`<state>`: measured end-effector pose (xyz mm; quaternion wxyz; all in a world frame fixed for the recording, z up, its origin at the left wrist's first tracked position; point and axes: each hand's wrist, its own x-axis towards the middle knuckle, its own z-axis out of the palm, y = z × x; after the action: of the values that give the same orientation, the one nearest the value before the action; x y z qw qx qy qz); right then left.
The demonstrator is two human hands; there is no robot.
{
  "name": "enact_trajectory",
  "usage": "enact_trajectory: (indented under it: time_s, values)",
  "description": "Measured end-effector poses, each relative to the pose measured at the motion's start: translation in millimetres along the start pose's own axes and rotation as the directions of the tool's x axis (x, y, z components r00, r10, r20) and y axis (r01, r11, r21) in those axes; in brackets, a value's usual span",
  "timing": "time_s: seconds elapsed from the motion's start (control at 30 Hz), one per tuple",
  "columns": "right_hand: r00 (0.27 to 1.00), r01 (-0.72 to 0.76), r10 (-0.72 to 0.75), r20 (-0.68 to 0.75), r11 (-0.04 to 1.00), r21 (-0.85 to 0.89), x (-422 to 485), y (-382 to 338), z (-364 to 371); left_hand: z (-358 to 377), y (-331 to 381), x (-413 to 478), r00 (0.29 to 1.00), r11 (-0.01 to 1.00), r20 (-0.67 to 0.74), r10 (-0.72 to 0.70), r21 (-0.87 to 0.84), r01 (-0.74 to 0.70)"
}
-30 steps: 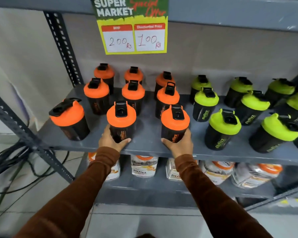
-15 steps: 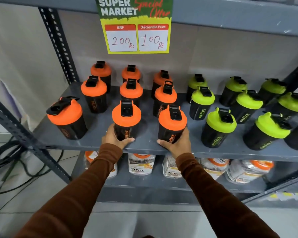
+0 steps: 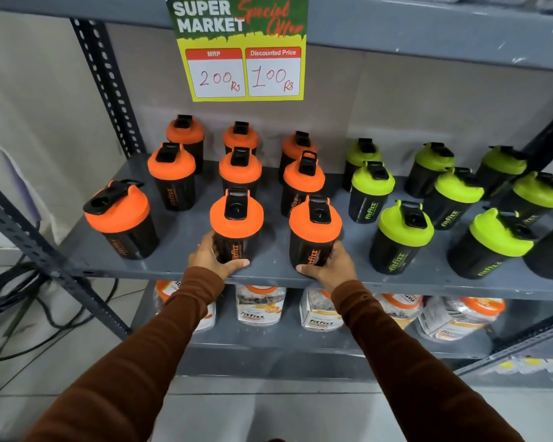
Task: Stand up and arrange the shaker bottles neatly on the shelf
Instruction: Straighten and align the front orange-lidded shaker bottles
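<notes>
Black shaker bottles stand upright on a grey metal shelf: several with orange lids on the left, several with green lids on the right. My left hand grips the base of a front-row orange-lid shaker. My right hand grips the orange-lid shaker beside it. Both bottles rest on the shelf near its front edge. Another orange-lid shaker stands apart at the front left, its cap turned sideways.
A price sign hangs from the shelf above. Packaged jars fill the lower shelf. A slotted upright and a diagonal brace frame the left side. Black cables lie on the floor at left.
My left hand has slid its orange-lid shaker to the right, closer to the one in my right hand. The view has shifted slightly.
</notes>
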<state>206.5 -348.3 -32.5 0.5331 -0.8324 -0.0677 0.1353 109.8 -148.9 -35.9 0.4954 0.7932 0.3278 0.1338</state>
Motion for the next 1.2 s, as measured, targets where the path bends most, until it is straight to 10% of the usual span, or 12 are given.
enact_trajectory:
  time_s: [1.2]
  values:
    - [0.995,0.015,-0.012,0.104,1.000,-0.025,6,4,-10,-6,1,-4,0.997,0.999,0.077,0.029,0.024,-0.031]
